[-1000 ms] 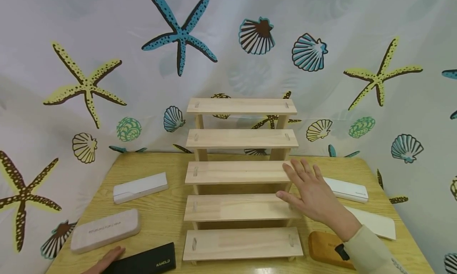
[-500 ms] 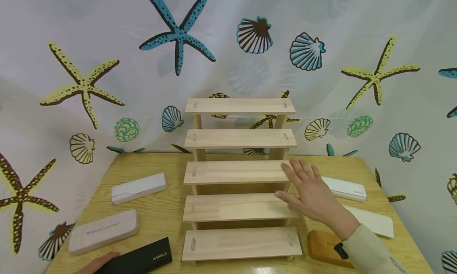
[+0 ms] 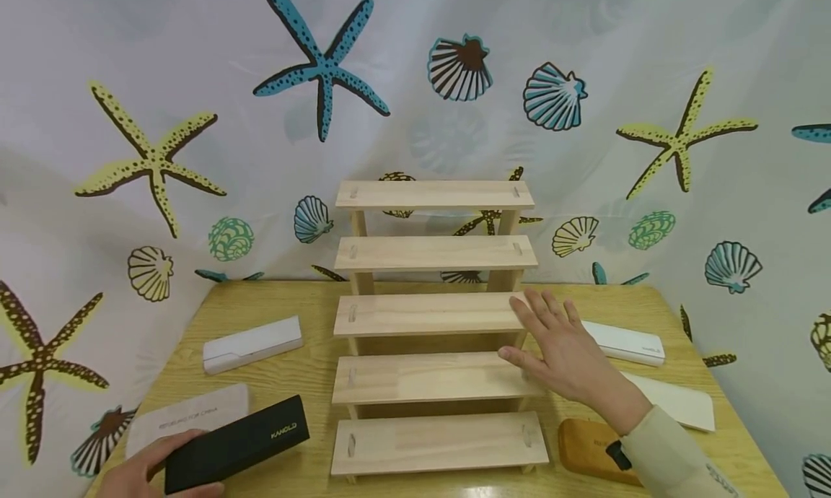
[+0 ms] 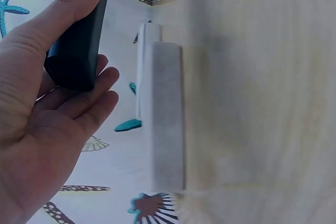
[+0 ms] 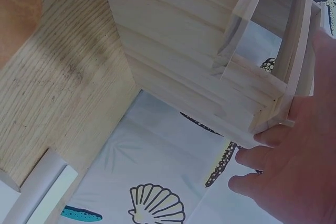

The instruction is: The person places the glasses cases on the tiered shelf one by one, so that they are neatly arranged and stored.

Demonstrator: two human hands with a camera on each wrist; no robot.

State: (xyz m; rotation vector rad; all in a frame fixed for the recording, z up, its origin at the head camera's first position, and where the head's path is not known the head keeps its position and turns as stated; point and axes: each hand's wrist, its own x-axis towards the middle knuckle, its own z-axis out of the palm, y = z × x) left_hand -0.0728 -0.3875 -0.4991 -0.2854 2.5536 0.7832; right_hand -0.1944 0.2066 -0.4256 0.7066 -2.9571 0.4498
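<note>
My left hand (image 3: 139, 470) grips a black glasses case (image 3: 236, 444) with gold lettering, raised at the front left of the table. In the left wrist view the thumb lies along one side of the black case (image 4: 79, 51), with the fingers curled round the other. Flat and spread, my right hand (image 3: 571, 354) rests at the right end of the middle tier of a pale wooden five-step rack (image 3: 428, 314). From the right wrist, my right hand's fingers (image 5: 270, 158) appear at the edge of a shelf.
On the left lie a white case (image 3: 253, 345) and a pale printed case (image 3: 188, 415), partly behind the black one. To the right are a white case (image 3: 626, 343), a cream case (image 3: 675, 403) and a brown case (image 3: 587, 444). Patterned cloth (image 3: 415, 72) hangs behind the wooden table (image 3: 305, 382).
My left hand has taken hold of the black case and lifted it from the table, tilting it up over the pale printed case's edge. My right hand stays at the rack.
</note>
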